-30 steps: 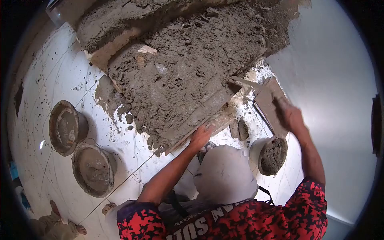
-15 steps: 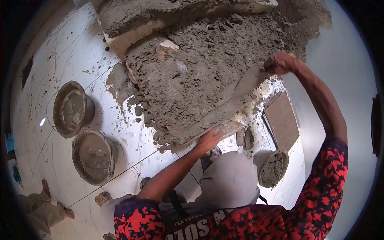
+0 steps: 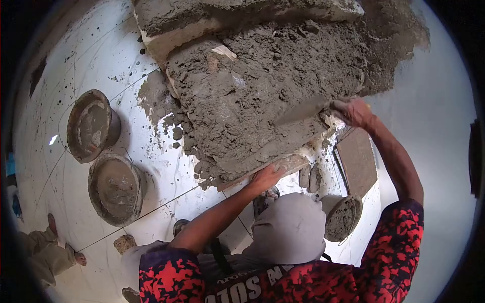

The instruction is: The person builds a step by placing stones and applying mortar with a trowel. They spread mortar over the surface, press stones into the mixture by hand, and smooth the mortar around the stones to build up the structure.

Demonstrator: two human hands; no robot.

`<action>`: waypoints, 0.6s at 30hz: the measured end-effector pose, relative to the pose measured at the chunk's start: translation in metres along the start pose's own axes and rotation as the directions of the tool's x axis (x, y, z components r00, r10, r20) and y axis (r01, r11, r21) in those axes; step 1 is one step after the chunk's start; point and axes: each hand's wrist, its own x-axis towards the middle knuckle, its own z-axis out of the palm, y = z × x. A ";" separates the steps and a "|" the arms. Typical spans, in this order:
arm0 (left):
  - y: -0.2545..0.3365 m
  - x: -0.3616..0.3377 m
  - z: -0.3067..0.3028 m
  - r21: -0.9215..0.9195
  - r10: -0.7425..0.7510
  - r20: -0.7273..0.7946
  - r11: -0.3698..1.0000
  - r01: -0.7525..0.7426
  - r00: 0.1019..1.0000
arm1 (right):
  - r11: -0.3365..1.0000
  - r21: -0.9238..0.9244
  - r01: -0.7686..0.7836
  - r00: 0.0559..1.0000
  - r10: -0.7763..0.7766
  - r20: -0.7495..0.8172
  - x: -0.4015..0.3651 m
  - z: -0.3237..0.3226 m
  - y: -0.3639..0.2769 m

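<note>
My right hand (image 3: 352,112) is closed round the handle of a trowel (image 3: 301,110), whose blade lies on the wet mortar (image 3: 242,111) near the front right edge of the raised bed. A long board (image 3: 290,165) runs along the front edge of the mortar. My left hand (image 3: 268,177) grips this board near its middle, fingers bent over it and partly hidden. Light wood-like scraps (image 3: 224,51) stick up from the mortar at the upper left.
Two tubs (image 3: 92,126) (image 3: 116,189) with wet mix stand at left. A smaller bucket (image 3: 343,218) of mortar and brown tiles (image 3: 356,160) lie at right. Another person's legs and feet (image 3: 53,252) show at lower left. A mortar-covered step (image 3: 182,30) rises behind.
My right hand has moved slightly down with the trowel, and the blade now lies flatter across the mortar. My left hand stays on the board. The view has shifted slightly.
</note>
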 end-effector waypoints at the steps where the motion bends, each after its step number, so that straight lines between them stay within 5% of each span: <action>1: -0.006 0.005 0.003 0.002 -0.005 -0.002 1.000 0.005 1.000 | 0.999 0.042 -0.003 0.998 0.006 -0.059 0.007 0.006 0.013; 3: -0.010 0.010 0.008 0.086 -0.035 -0.028 0.996 0.037 0.999 | 0.977 -0.022 -0.210 0.976 0.208 -0.062 0.003 0.004 0.028; 6: -0.006 0.008 0.003 0.078 -0.022 0.026 0.997 0.020 0.999 | 0.965 -0.043 -0.258 0.960 0.251 -0.124 -0.004 -0.011 0.045; 11: -0.006 0.004 0.007 0.026 0.027 -0.038 0.999 -0.026 0.999 | 0.991 0.089 -0.096 0.979 0.110 -0.171 -0.005 -0.006 -0.042; 13: -0.014 0.008 0.013 -0.014 0.148 -0.143 0.988 -0.151 0.979 | 0.993 0.021 -0.114 0.991 0.115 -0.064 0.005 -0.008 -0.077; 15: -0.004 0.005 0.005 -0.001 0.099 -0.093 0.995 -0.099 0.991 | 0.985 -0.003 -0.173 0.985 0.173 0.011 0.021 0.001 -0.071; 18: 0.005 -0.001 0.000 -0.005 0.058 -0.041 0.998 -0.058 0.997 | 0.969 -0.043 -0.244 0.968 0.241 -0.074 0.032 0.013 -0.039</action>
